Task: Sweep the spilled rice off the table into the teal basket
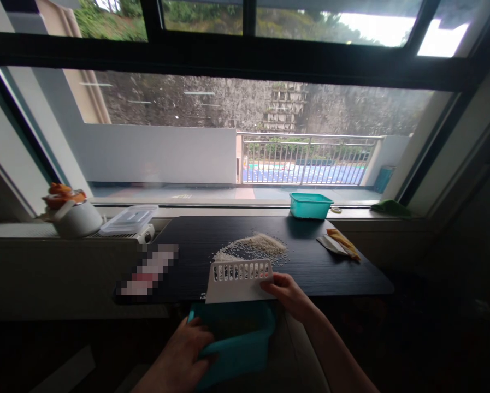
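Black wood-grain desk, a teal rectangular plastic tub below its near edge.
The fingers of the left hand grip the tub's left side. A second teal plastic tub sits by the far right corner. The fingers of the right hand pinch a flat white slotted scraper by its right end, at the near edge; a yellow-and-white packet lies near the right edge. Small white grains spread mid-desk, partly hidden behind the scraper.

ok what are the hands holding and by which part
The left hand grips the teal bin by its left rim; the right hand holds the white slotted board by its right edge.
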`<action>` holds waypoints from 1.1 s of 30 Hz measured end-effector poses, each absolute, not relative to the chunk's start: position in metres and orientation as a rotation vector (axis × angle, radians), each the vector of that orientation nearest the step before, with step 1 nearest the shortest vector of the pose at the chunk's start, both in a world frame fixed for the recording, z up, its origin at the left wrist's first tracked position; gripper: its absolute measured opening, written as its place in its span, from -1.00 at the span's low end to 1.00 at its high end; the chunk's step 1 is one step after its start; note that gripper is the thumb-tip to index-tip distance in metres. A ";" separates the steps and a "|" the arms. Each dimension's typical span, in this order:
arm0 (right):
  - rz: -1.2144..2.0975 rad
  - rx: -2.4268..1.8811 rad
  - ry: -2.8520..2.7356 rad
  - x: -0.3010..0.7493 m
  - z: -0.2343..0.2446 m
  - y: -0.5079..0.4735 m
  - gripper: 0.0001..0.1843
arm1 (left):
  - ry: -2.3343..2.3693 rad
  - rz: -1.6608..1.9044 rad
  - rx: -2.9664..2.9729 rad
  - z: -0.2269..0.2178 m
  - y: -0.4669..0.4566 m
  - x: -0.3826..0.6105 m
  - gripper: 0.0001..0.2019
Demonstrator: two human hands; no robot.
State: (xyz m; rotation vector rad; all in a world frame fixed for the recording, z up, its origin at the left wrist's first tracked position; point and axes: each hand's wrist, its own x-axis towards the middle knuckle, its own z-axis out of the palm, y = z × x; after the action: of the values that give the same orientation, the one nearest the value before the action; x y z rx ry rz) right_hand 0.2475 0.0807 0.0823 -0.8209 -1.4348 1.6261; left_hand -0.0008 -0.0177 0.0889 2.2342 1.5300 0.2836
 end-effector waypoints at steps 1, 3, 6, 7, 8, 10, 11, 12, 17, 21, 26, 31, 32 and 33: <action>1.623 -0.816 -1.436 0.247 0.083 0.082 -0.59 | 1.525 0.282 2.234 0.089 -0.018 0.000 -0.84; 1.612 -0.800 -1.435 0.244 0.083 0.086 -0.59 | 1.517 0.267 2.230 0.090 -0.017 0.001 -0.83; 1.591 -0.785 -1.456 0.236 0.084 0.091 -0.61 | 1.535 0.259 2.222 0.090 -0.016 0.000 -0.84; 1.588 -0.785 -1.463 0.232 0.084 0.092 -0.60 | 1.540 0.261 2.220 0.090 -0.016 0.000 -0.85; 1.588 -0.789 -1.465 0.230 0.085 0.093 -0.59 | 1.541 0.268 2.217 0.090 -0.016 -0.001 -0.86; 1.602 -0.796 -1.464 0.226 0.086 0.092 -0.57 | 1.533 0.278 2.209 0.090 -0.017 -0.002 -0.87; 1.613 -0.795 -1.464 0.225 0.086 0.092 -0.56 | 1.527 0.281 2.204 0.090 -0.017 -0.003 -0.87; 1.624 -0.792 -1.463 0.225 0.086 0.091 -0.56 | 1.526 0.284 2.199 0.090 -0.018 -0.003 -0.87; 1.660 -0.803 -1.421 0.234 0.082 0.087 -0.51 | 1.528 0.284 2.201 0.090 -0.018 -0.003 -0.87; 1.639 -0.793 -1.424 0.242 0.080 0.087 -0.55 | 1.531 0.276 2.221 0.088 -0.018 -0.001 -0.86; 1.577 -0.822 -1.389 0.245 0.079 0.094 -0.57 | 1.515 0.282 2.222 0.087 -0.018 -0.002 -0.88; 1.602 -0.835 -1.386 0.248 0.076 0.094 -0.58 | 1.505 0.303 2.220 0.086 -0.017 -0.003 -0.88; 1.607 -0.838 -1.387 0.250 0.076 0.093 -0.58 | 1.510 0.303 2.218 0.086 -0.017 -0.002 -0.87; 1.615 -0.841 -1.385 0.252 0.076 0.091 -0.57 | 1.517 0.299 2.215 0.086 -0.017 -0.002 -0.87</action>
State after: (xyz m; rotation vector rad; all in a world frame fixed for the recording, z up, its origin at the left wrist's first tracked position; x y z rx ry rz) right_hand 0.2516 0.0914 0.0762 -0.8412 -1.3846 1.6147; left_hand -0.0019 -0.0168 0.0863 2.2152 1.5166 0.2989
